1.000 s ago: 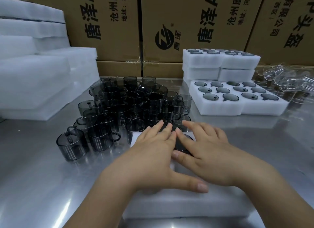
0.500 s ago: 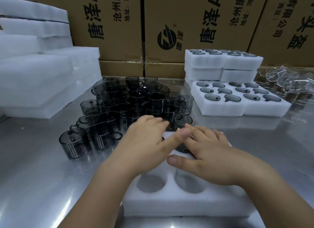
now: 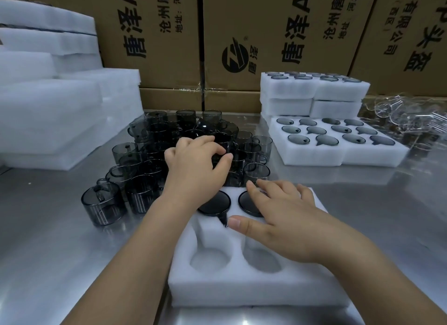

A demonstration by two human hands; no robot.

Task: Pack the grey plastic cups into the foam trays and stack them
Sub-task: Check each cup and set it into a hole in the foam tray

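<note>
Two cups (image 3: 214, 205) fill the near foam tray (image 3: 254, 286)'s far pockets, nearer ones empty; the left hand (image 3: 196, 165)'s grip curls round a pile cup (image 3: 223, 142) at 11 o'clock, the right hand (image 3: 285, 220)'s grip lies flat, apart; filled trays (image 3: 338, 90) sit stacked at 2 o'clock.

Smoky grey cups (image 3: 104, 203), white foam tray (image 3: 242, 283), brown cartons (image 3: 266, 22).

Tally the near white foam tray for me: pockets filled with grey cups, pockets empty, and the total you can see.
Dark grey plastic cups seated in the white foam tray: 2
Empty round pockets: 2
Total pockets in view: 4; the right hand covers the rest.
</note>
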